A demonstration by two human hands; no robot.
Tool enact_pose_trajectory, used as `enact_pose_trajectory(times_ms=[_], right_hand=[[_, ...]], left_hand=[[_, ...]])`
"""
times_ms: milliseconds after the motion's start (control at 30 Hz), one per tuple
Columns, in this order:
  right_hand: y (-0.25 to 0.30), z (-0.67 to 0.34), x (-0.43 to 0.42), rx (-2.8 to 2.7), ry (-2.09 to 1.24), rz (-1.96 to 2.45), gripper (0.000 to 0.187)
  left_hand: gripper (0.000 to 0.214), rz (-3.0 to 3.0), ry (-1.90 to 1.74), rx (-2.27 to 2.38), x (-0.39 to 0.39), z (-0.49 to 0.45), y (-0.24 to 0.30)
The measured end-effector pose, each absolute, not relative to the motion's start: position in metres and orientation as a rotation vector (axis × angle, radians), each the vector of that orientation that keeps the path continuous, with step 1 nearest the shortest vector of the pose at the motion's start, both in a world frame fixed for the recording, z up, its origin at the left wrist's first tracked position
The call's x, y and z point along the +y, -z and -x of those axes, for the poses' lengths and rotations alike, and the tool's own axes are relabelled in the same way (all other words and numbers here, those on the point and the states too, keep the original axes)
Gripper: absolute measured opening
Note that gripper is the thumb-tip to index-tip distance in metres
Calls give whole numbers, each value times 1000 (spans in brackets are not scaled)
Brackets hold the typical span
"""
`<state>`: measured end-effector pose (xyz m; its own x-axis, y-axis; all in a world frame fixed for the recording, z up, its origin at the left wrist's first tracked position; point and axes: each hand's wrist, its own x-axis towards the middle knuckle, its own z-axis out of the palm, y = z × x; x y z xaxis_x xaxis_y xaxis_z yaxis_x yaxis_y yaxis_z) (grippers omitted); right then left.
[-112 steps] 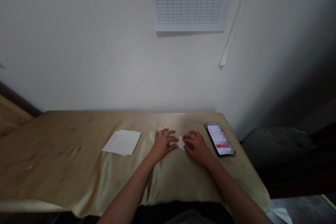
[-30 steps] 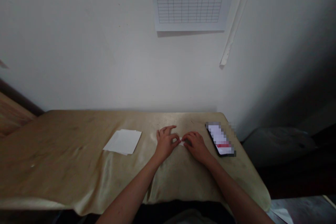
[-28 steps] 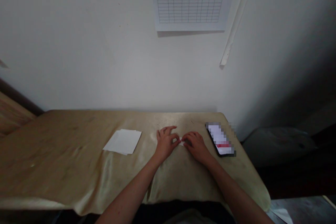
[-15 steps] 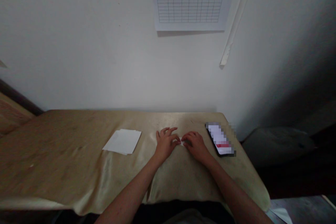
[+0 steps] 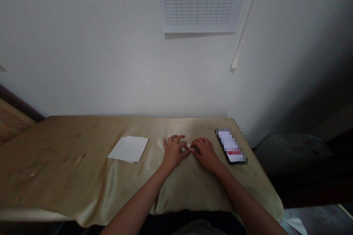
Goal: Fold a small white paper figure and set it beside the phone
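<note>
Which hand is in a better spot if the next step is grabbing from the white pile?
Probably the left hand: the white pile lies on its side. The right hand is farther off, nearer the phone. Both are at the small white piece, though.

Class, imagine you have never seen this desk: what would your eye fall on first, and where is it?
Probably the left hand and right hand, fingers drawn together at a small white piece on the gold cloth. Next come the white sheets lying left of the hands and the partly pixelated phone on their right. Above, a gridded paper hangs on the pale wall.
</note>
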<state>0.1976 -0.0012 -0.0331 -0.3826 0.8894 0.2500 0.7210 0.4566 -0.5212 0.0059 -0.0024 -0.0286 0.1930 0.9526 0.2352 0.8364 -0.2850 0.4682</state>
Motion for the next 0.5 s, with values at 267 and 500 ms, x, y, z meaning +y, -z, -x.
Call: enact_pose_trajectory(times_ms=[267,500], right_hand=[[29,-201,-2,-2245,-521,1345,22],[28,-210,1,-2281,-642,1273,32]], left_hand=[[7,-2217,-673,1701,-5,-5,22],[11,-2188,-579,1697,-4,1,18]])
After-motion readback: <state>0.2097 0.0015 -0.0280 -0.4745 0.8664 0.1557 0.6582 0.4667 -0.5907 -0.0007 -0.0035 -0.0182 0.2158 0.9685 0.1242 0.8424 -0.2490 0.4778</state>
